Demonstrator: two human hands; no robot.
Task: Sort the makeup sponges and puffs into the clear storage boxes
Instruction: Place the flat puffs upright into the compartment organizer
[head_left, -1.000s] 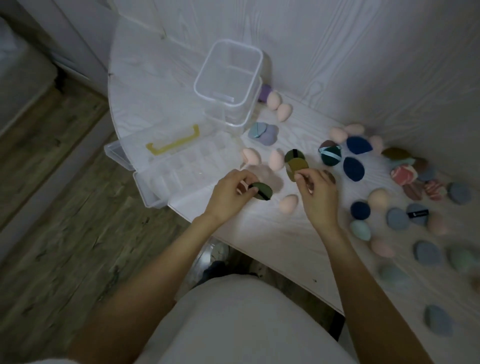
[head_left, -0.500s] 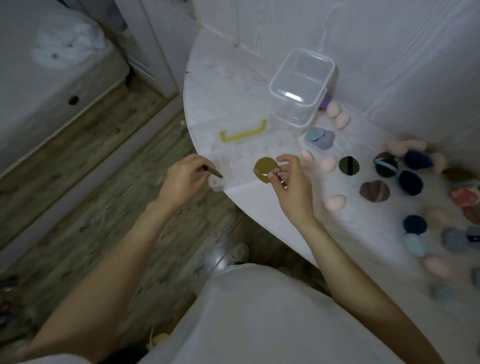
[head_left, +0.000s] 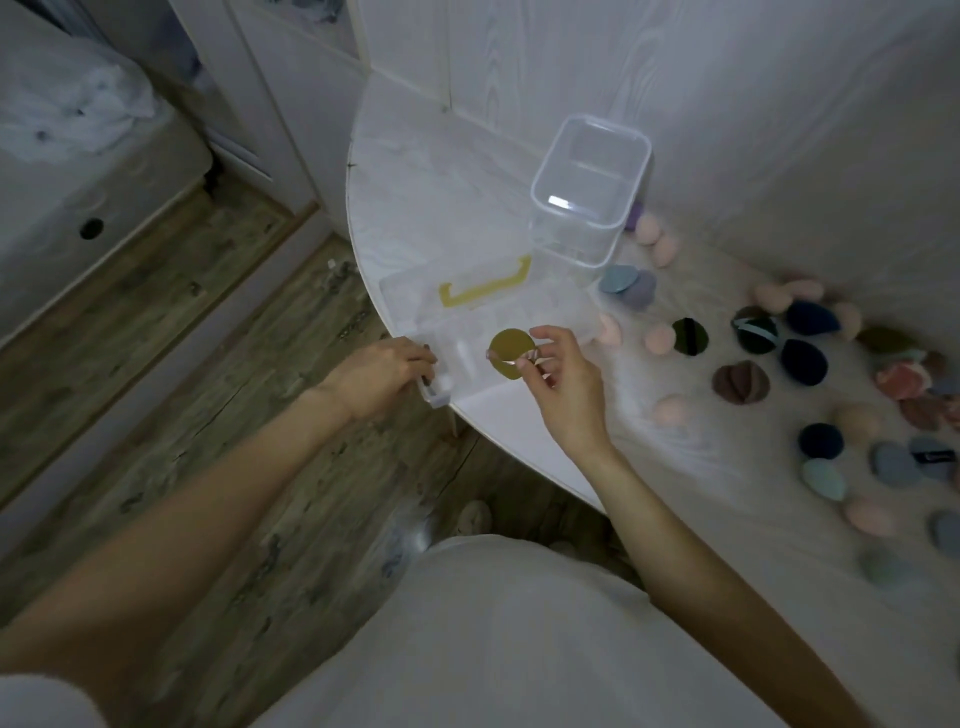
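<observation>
My right hand (head_left: 558, 376) pinches a round olive-yellow puff (head_left: 511, 345) just above the flat clear storage box (head_left: 556, 312), which has a yellow handle (head_left: 483, 288). My left hand (head_left: 382, 371) curls its fingers on that box's front-left corner at the table edge. The dark green puff it held earlier is not visible. A tall clear box (head_left: 589, 192) stands open behind. Loose puffs and sponges lie to the right: a dark green puff (head_left: 690, 336), a brown puff (head_left: 740, 382), a navy puff (head_left: 804, 361), a pink sponge (head_left: 670, 408).
The white round table (head_left: 415, 171) sits against a white wood-grain wall (head_left: 753, 104). The flat box overhangs the table's left edge above a wooden floor (head_left: 208, 364). More sponges in blue, grey and pink spread to the far right (head_left: 893, 462). A bed (head_left: 78, 171) is at left.
Both hands moved left from the pile to the flat box. The right hand carried the olive-yellow puff over it. The left hand's dark green puff dropped from sight and it now grips the box corner.
</observation>
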